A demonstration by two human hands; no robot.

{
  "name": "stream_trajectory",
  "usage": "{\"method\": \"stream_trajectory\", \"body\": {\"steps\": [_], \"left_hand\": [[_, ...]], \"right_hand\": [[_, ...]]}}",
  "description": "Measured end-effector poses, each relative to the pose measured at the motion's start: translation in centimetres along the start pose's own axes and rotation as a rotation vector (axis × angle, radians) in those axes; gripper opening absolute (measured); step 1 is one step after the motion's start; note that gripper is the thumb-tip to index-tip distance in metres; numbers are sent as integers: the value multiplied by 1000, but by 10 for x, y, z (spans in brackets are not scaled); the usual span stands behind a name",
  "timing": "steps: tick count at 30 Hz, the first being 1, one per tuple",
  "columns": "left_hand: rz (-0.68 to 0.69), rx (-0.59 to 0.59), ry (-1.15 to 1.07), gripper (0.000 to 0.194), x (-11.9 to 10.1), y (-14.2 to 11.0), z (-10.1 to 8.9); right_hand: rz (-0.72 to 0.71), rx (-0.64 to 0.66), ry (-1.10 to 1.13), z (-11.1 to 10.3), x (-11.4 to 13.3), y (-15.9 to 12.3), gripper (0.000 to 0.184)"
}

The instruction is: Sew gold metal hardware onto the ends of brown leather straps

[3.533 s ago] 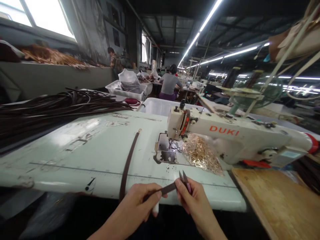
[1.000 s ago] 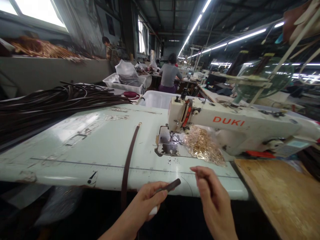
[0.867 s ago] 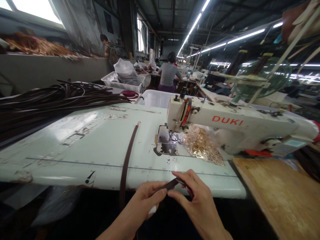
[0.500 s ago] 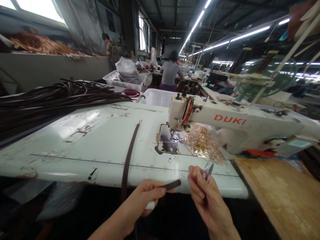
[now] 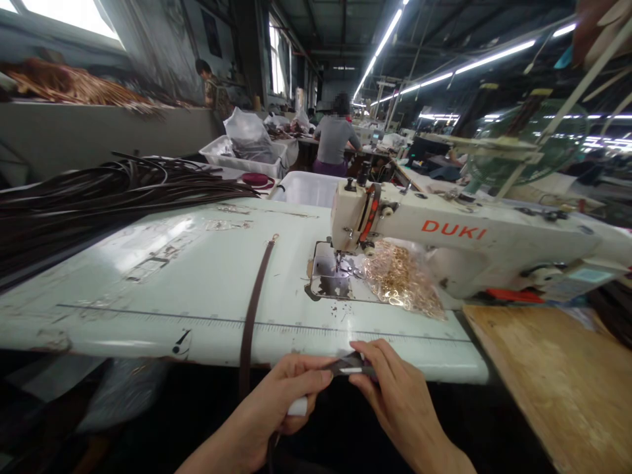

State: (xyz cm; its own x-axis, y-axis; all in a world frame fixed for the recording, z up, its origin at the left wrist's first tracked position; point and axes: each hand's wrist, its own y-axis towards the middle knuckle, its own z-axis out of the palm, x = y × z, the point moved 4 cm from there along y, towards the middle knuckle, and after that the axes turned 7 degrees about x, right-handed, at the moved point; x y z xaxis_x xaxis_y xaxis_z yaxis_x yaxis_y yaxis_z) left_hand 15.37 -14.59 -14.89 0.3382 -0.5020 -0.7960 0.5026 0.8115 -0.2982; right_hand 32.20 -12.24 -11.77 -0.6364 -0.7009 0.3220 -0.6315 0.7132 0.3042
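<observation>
My left hand (image 5: 290,390) is closed around the end of a dark brown leather strap (image 5: 336,363) in front of the table edge. Something white (image 5: 297,407) shows at its lower fingers; I cannot tell what it is. My right hand (image 5: 397,390) grips a pair of thread snips (image 5: 351,370), whose blades lie against the strap's end. The fingers hide most of the handle. Left of the hands, a brown strap length (image 5: 255,303) lies across the table and over its front edge, with a gold-coloured clasp (image 5: 274,238) at its far end.
A white sewing machine (image 5: 419,227) stands on the pale green table (image 5: 172,276). Beside its needle lies a clear bag of gold-coloured metal rings (image 5: 399,280). Dark straps (image 5: 123,187) are heaped at left. A wooden board (image 5: 548,375) is at right; a co-worker (image 5: 332,141) sits beyond.
My right hand has moved left and turned, bringing the snips from beside the strap's end onto it. My left hand has stayed nearly in place, still gripping the strap.
</observation>
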Motion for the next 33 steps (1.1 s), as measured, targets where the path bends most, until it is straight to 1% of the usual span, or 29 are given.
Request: {"method": "stream_trajectory", "body": {"steps": [3,6,9,13,16,18,19,20,22,23,24,25,26,28,30,31,33], "left_hand": [[-9,2,52,29,-4,-4,3],[-31,21,85,30,-11,-8,9],[-54,30,112,32,-16,-12,13],[-71,-23,118,31,-15,-15,12],[-73,-37,119,29,-13,-15,9],[-63,2,114,29,-13,-14,10],[-58,35,104,30,-13,-13,11],[-57,69,86,31,-14,-13,12],[-58,99,40,33,-13,-11,12],[-61,102,19,33,-13,-11,12],[-64,104,2,34,-12,-10,11],[-63,105,-11,33,-11,-10,10],[-60,104,-20,33,-9,-9,9],[-55,96,-27,34,-6,-9,7],[-55,77,-17,36,-4,-8,6],[-55,70,-5,36,-4,-8,6],[-53,71,27,36,-6,-8,8]], "right_hand": [[-47,-60,5,-4,4,3,18],[-84,-68,-41,-7,8,6,16],[-109,-20,-51,-9,11,6,15],[-138,82,-17,-9,11,4,12],[-120,60,103,-8,12,1,13],[-38,16,321,-4,11,0,15],[43,-12,487,0,9,-1,18],[155,-47,683,4,5,-2,22],[423,-125,1089,16,-3,-6,30],[538,-172,1244,21,-7,-8,34],[619,-221,1332,23,-11,-11,35],[654,-265,1337,21,-15,-14,36],[633,-291,1254,16,-18,-15,34],[474,-273,914,-1,-19,-16,25],[260,-190,542,-16,-11,-15,13],[164,-150,396,-21,-6,-14,10],[44,-97,197,-28,4,-10,10]]}}
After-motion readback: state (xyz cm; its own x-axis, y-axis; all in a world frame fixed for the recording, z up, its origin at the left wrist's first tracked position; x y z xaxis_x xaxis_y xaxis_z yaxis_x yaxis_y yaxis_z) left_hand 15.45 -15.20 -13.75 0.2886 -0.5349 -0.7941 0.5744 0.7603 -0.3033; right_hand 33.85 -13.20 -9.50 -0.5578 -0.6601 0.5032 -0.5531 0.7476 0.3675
